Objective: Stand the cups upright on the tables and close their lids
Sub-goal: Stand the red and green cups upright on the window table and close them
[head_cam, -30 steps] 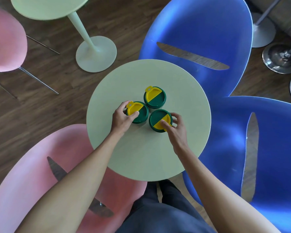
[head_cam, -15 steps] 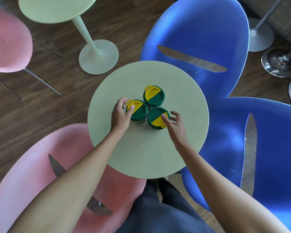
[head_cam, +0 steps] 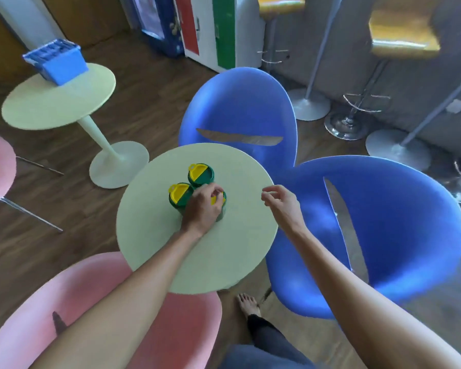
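Note:
Three dark green cups with yellow lid flaps stand upright, close together, on a round pale green table (head_cam: pixel 171 249). The far cup (head_cam: pixel 201 173) and the left cup (head_cam: pixel 180 194) show flat yellow flaps. My left hand (head_cam: pixel 202 209) lies over the near right cup (head_cam: pixel 221 210), fingers curled on its yellow flap, and hides most of it. I cannot tell whether that flap is down. My right hand (head_cam: pixel 280 199) hovers above the table's right edge, apart from the cups, fingers loosely bent and holding nothing.
Two blue shell chairs (head_cam: pixel 240 107) (head_cam: pixel 397 222) stand behind and right of the table, a pink chair (head_cam: pixel 171 328) in front. A second round table (head_cam: pixel 56 102) at back left carries a blue crate (head_cam: pixel 56 62). Bar stools line the right wall. My foot (head_cam: pixel 246 304) is under the table's edge.
My left hand has crossed from the left cup to the near right cup. My right hand has let go of that cup and pulled away to the right. The view has tilted upward.

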A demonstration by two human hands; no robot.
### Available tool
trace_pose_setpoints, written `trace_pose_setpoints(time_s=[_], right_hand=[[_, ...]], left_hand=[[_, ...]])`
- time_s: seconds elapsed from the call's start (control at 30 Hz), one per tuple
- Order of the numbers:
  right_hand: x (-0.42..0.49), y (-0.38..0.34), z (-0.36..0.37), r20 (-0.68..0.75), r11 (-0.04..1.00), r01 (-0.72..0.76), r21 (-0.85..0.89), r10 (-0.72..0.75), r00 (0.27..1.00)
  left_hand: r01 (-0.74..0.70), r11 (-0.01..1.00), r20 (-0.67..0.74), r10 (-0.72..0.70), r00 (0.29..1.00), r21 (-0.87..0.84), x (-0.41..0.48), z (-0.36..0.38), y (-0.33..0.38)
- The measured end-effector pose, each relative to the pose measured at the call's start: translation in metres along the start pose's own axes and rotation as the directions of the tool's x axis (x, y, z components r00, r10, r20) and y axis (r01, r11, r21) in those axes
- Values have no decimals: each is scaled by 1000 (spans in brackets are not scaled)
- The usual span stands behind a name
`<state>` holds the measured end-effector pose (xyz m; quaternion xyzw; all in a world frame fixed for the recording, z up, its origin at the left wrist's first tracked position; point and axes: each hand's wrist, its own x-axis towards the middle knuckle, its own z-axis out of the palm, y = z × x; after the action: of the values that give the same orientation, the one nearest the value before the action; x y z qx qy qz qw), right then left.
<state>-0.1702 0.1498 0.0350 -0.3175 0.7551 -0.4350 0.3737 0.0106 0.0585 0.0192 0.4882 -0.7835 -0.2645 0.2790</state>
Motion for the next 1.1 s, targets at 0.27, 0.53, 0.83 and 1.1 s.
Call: trace_pose_setpoints(time_s=[0.27, 0.53, 0.83, 1.1], right_hand=[[-76, 24, -136, -271, 998, 8, 63, 9, 963], [-103, 79, -308, -497, 989, 52, 138, 24, 867], [-92, 154, -543, -643, 984, 45, 173, 78, 762], [-25, 164, -702, -620, 987, 75, 142, 30, 784]], left_hand=[[-197, 980, 254, 196, 947, -23, -17, 73, 137], [-430, 887, 397, 460, 794, -167, -31, 185, 310], [-505, 825, 491, 559, 668, -252, -48, 352, 515], [-494, 842, 483, 532, 695, -217, 0, 453, 635]])
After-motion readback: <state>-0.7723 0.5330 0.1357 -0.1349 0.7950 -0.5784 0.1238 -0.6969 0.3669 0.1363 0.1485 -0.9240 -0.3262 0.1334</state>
